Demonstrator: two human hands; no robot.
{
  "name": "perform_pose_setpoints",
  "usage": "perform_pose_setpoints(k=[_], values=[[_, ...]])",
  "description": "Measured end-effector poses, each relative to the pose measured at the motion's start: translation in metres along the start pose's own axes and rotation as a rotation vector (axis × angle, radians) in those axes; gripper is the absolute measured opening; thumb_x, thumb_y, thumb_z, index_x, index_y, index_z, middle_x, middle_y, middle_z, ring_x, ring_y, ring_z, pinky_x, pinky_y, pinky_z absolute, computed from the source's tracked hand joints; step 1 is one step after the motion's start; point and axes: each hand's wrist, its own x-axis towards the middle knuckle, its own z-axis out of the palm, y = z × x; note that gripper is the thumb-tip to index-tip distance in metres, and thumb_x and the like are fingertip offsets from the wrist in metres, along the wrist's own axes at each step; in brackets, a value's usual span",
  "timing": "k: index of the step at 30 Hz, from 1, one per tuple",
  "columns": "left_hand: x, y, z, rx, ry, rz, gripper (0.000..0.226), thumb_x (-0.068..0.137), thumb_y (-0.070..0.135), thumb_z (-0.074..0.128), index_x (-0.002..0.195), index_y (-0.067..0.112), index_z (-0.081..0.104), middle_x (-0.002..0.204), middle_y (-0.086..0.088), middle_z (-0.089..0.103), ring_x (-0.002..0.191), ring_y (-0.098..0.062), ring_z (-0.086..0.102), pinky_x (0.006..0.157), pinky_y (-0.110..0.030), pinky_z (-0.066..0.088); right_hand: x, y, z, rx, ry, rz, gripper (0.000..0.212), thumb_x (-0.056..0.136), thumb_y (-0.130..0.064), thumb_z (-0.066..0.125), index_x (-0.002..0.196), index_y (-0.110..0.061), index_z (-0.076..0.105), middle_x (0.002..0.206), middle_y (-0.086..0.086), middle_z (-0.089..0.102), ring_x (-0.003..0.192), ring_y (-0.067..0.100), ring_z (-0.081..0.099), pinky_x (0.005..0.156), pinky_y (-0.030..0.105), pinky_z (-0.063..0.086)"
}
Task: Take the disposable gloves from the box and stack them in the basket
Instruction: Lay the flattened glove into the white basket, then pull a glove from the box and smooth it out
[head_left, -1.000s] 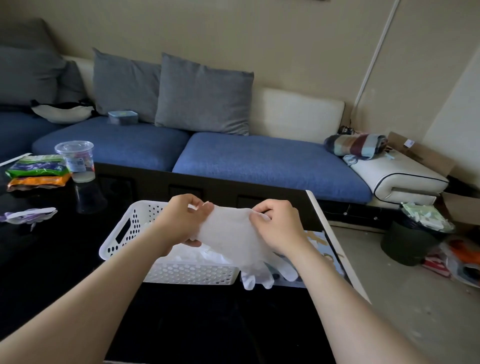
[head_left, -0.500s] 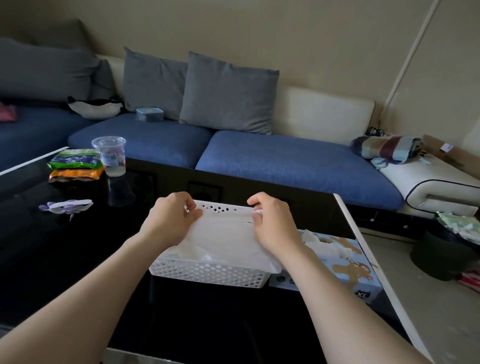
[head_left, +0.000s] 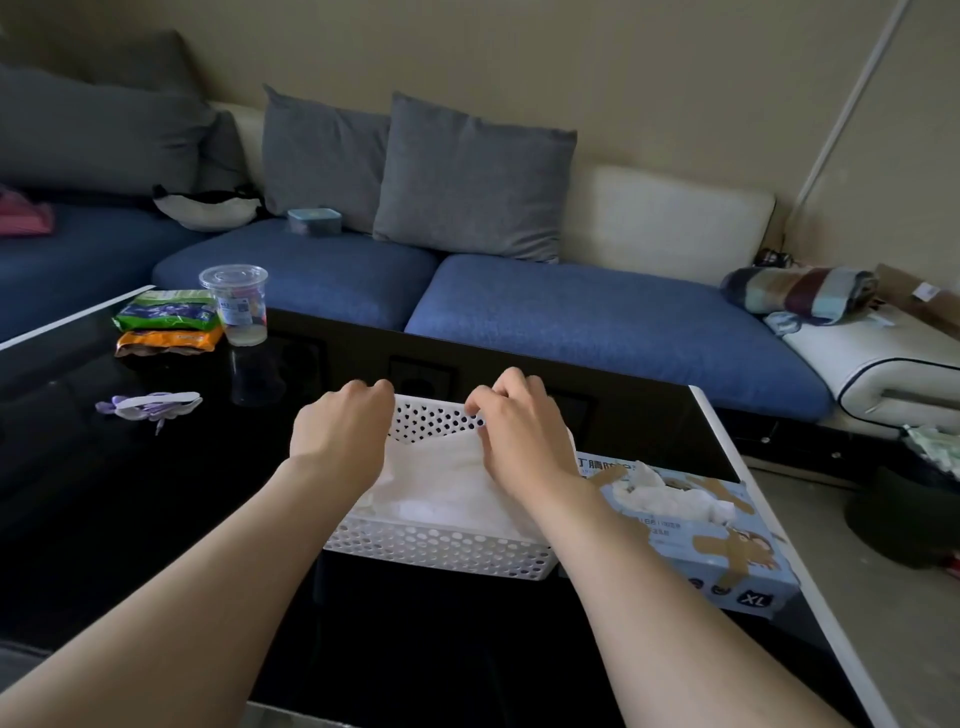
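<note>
1. Dark, glossy worktop (head_left: 156, 519) close in, with both forearms reaching across it to a white perforated basket (head_left: 441, 551).
2. Lying in that basket, over paler gloves already stacked there: one translucent glove (head_left: 431, 483), spread flat, cuff toward the far wall.
3. Left hand (head_left: 340, 436) curled at the cuff's left corner, its fingertips hidden behind the knuckles; right hand (head_left: 519, 431) pinching the cuff's right corner. Both up against the basket's far wall.
4. Probably featherweight, limp and clingy, with no stiffness at all, so easily creased or dragged back up on the fingers. Best held by two cuff corners, kept taut, then let go low.
5. Compared with half a second back: hands farther toward the far rim, glove lower and flatter in the basket.
6. Just right of the basket: blue glove box (head_left: 727, 561), more gloves (head_left: 670, 499) tufting from its slot.
7. Farther left: lidded plastic cup (head_left: 236, 304) beside snack packets (head_left: 166, 312).
8. Beyond, blue sofa (head_left: 597, 322) with grey cushions (head_left: 467, 176).
</note>
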Motion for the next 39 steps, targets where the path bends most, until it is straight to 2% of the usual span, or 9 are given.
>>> perform_pose_setpoints(k=[3, 6, 10, 15, 19, 23, 29, 33, 39], values=[[0.005, 0.005, 0.002, -0.020, -0.041, 0.167, 0.030, 0.098, 0.012, 0.065, 0.123, 0.030, 0.061, 0.117, 0.005, 0.059, 0.111, -0.021, 0.055, 0.071, -0.033, 0.046, 0.001, -0.007, -0.012, 0.116, -0.200, -0.009, 0.030, 0.106, -0.034, 0.063, 0.134, -0.024, 0.066, 0.125, 0.002, 0.054, 0.117, 0.024, 0.053, 0.080, 0.032, 0.041], [0.007, 0.007, 0.008, -0.105, -0.330, 0.249, 0.032, 0.102, 0.036, 0.063, 0.134, 0.036, 0.059, 0.139, 0.005, 0.056, 0.124, -0.022, 0.057, 0.100, -0.040, 0.051, -0.003, -0.005, -0.024, 0.137, -0.597, 0.054, 0.072, 0.095, -0.062, 0.068, 0.154, -0.025, 0.048, 0.151, 0.005, 0.047, 0.141, 0.028, 0.042, 0.103, 0.045, 0.044], [0.005, 0.012, 0.011, -0.067, -0.636, 0.195, 0.057, 0.100, 0.056, 0.060, 0.150, 0.033, 0.044, 0.151, -0.002, 0.041, 0.132, -0.029, 0.052, 0.112, -0.047, 0.043, -0.010, 0.010, -0.020, -0.033, -0.849, 0.124, 0.068, 0.095, -0.043, 0.075, 0.151, -0.024, 0.042, 0.147, 0.007, 0.051, 0.130, 0.030, 0.051, 0.107, 0.050, 0.049], [0.003, 0.018, 0.012, -0.046, -0.663, 0.141, 0.077, 0.091, 0.065, 0.067, 0.155, 0.031, 0.039, 0.153, -0.002, 0.038, 0.133, -0.031, 0.052, 0.112, -0.049, 0.045, -0.014, 0.005, -0.023, 0.005, -0.844, 0.122, 0.066, 0.089, 0.006, 0.063, 0.147, -0.021, 0.046, 0.140, 0.008, 0.052, 0.120, 0.030, 0.058, 0.101, 0.048, 0.055], [-0.002, 0.028, 0.006, -0.050, -0.596, 0.130, 0.072, 0.091, 0.055, 0.071, 0.150, 0.025, 0.041, 0.145, -0.002, 0.045, 0.127, -0.030, 0.055, 0.107, -0.047, 0.048, -0.020, 0.005, -0.033, 0.053, -0.789, 0.110, 0.058, 0.094, -0.002, 0.066, 0.146, -0.020, 0.049, 0.141, 0.008, 0.053, 0.118, 0.030, 0.059, 0.100, 0.045, 0.055], [-0.003, 0.043, -0.004, -0.062, -0.477, 0.163, 0.055, 0.100, 0.039, 0.061, 0.146, 0.017, 0.039, 0.148, -0.012, 0.045, 0.139, -0.039, 0.044, 0.109, -0.049, 0.045, -0.029, 0.010, -0.060, 0.255, -0.605, 0.142, 0.069, 0.098, -0.057, 0.069, 0.156, -0.027, 0.048, 0.142, 0.002, 0.058, 0.125, 0.024, 0.059, 0.096, 0.036, 0.052], [-0.013, 0.077, -0.011, -0.251, -0.196, 0.304, 0.011, 0.104, 0.027, 0.047, 0.106, 0.022, 0.056, 0.102, 0.002, 0.062, 0.087, -0.017, 0.062, 0.079, -0.040, 0.059, -0.045, 0.049, -0.092, 0.195, -0.160, 0.316, 0.022, 0.100, -0.009, 0.063, 0.116, -0.022, 0.069, 0.102, -0.007, 0.066, 0.095, 0.018, 0.067, 0.086, 0.038, 0.058], [-0.021, 0.106, -0.014, -0.438, -0.093, 0.448, 0.011, 0.105, 0.031, 0.053, 0.110, 0.025, 0.061, 0.106, 0.005, 0.058, 0.093, -0.012, 0.058, 0.082, -0.033, 0.056, -0.063, 0.085, -0.104, -0.091, -0.256, 0.524, 0.035, 0.094, -0.010, 0.070, 0.127, -0.021, 0.061, 0.123, 0.007, 0.062, 0.118, 0.034, 0.058, 0.100, 0.048, 0.052], [-0.029, 0.141, -0.009, -0.365, -0.186, 0.662, 0.031, 0.102, 0.043, 0.058, 0.131, 0.032, 0.060, 0.134, 0.007, 0.050, 0.125, -0.016, 0.044, 0.108, -0.039, 0.041, -0.086, 0.117, -0.105, -0.094, -0.341, 0.583, 0.034, 0.092, -0.006, 0.073, 0.121, -0.022, 0.071, 0.115, 0.004, 0.066, 0.104, 0.027, 0.065, 0.088, 0.041, 0.058]])
